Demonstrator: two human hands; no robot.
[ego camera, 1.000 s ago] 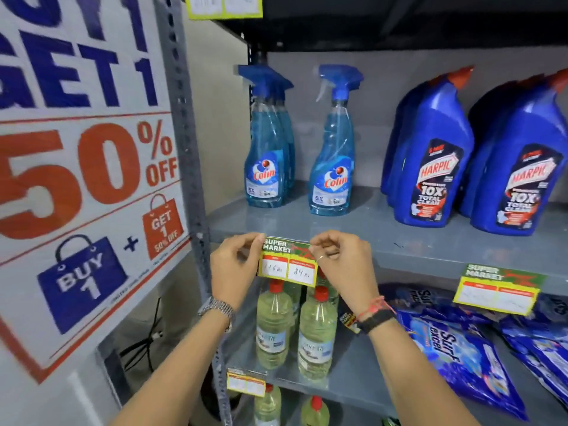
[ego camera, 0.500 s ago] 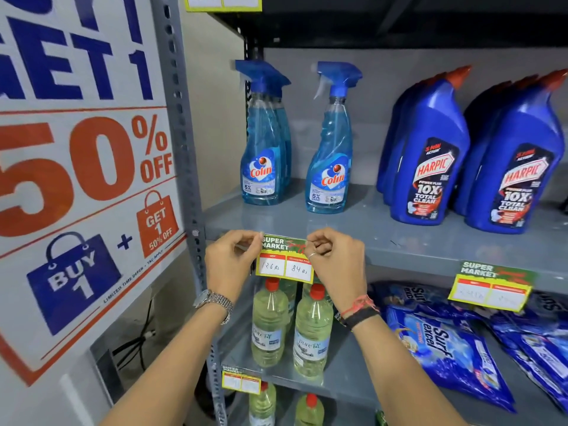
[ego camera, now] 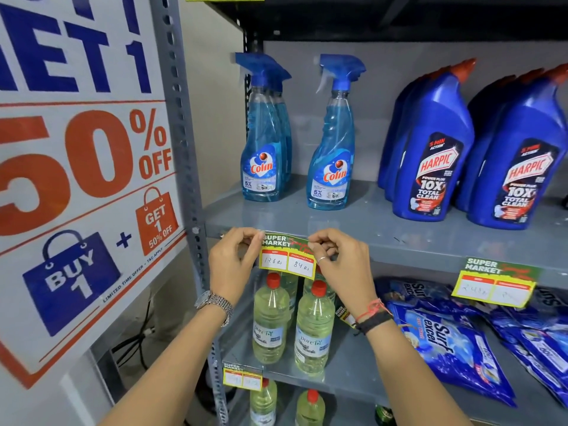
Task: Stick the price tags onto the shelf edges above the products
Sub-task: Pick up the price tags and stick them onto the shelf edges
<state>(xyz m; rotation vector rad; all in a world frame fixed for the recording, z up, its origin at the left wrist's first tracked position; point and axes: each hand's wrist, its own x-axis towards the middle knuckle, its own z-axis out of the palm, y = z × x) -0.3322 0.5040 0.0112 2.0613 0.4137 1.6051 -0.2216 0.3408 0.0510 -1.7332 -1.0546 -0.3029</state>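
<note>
A yellow, green and red price tag (ego camera: pixel 287 256) reading 126 and 84 lies against the front edge of the grey shelf (ego camera: pixel 399 241). My left hand (ego camera: pixel 235 265) pinches its top left corner and my right hand (ego camera: pixel 341 262) pinches its top right corner. Directly below the tag stand clear bottles with red caps (ego camera: pixel 313 327). A second price tag (ego camera: pixel 498 282) hangs on the same shelf edge further right, above blue detergent pouches (ego camera: pixel 448 342). A third tag (ego camera: pixel 242 376) sits on the lower shelf's edge.
Blue spray bottles (ego camera: pixel 332 149) and blue toilet-cleaner bottles (ego camera: pixel 430 155) stand on the shelf above the tag. A large 50% off poster (ego camera: pixel 80 179) fills the left side next to the perforated grey upright (ego camera: pixel 181 133). Black cables (ego camera: pixel 138 339) hang below the poster.
Both hands keep their pinch on the tag's top corners at the shelf edge. The view has shifted slightly up and left; the tag's place on the edge looks the same.
</note>
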